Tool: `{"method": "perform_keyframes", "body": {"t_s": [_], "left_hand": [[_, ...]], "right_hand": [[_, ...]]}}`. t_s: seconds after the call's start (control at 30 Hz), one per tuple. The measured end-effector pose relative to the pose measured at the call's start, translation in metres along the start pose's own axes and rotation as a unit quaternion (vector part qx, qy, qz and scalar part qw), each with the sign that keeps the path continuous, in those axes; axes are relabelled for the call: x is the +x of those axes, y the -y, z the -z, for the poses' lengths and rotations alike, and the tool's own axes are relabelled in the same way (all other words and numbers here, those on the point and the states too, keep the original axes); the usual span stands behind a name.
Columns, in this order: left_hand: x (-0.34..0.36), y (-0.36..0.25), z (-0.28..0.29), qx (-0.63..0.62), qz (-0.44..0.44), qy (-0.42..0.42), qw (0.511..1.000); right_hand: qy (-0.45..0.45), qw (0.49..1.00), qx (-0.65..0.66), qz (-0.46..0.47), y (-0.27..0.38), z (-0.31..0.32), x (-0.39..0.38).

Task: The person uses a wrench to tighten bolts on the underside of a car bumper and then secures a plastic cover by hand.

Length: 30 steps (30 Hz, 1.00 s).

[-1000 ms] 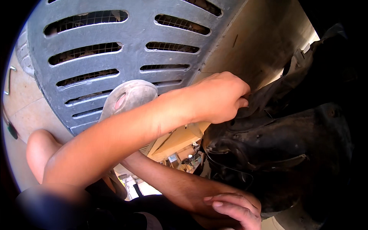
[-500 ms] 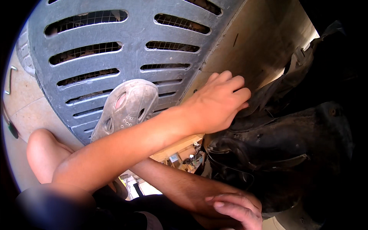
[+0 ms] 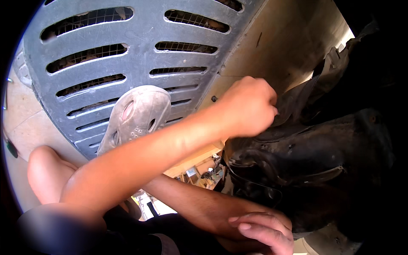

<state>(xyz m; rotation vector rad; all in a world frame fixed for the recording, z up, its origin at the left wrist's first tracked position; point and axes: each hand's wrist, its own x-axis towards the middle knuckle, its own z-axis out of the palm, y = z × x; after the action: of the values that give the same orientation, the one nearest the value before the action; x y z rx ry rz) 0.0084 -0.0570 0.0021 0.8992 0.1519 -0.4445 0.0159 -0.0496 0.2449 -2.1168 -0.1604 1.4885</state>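
Note:
My left hand [image 3: 248, 106] is at the end of the forearm that crosses the middle of the view, closed against a dark, grimy metal and plastic assembly [image 3: 297, 157] on the right; whatever its fingers hold is hidden. My right hand [image 3: 263, 231] lies at the lower right, fingers apart and slightly bent, resting on bare skin, seemingly my leg. A worn pale grey perforated shoe [image 3: 131, 110] shows behind the left forearm, on a blue-grey slotted panel [image 3: 140, 32] with wire mesh behind its openings.
Pale floor tiles [image 3: 21, 106] run along the left, with a green-handled tool [image 3: 10, 146] near the rim. A tan, stained surface [image 3: 255, 51] lies beside the panel. Farther off, wooden boxes and clutter [image 3: 199, 174] show below my forearm.
My left hand's fingers, more spread half a second ago, are bunched again, and the hand has risen slightly. More of the shoe shows than a second ago. My right hand has barely moved.

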Motion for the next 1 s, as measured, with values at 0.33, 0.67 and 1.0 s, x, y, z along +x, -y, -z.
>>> {"method": "perform_keyframes", "body": {"t_s": [0.33, 0.67, 1.0], "left_hand": [[-0.007, -0.014, 0.016, 0.167, -0.07, 0.016, 0.983], [-0.011, -0.014, 0.013, 0.298, -0.244, -0.017, 0.923], [0.004, -0.014, 0.013, 0.342, -0.223, 0.089, 0.908]], "right_hand": [[0.014, 1.0, -0.014, -0.003, 0.003, 0.003, 0.007], [0.065, 0.996, -0.012, -0.055, 0.014, 0.012, 0.01], [0.065, 0.998, -0.001, -0.024, 0.009, 0.013, 0.011]]}}
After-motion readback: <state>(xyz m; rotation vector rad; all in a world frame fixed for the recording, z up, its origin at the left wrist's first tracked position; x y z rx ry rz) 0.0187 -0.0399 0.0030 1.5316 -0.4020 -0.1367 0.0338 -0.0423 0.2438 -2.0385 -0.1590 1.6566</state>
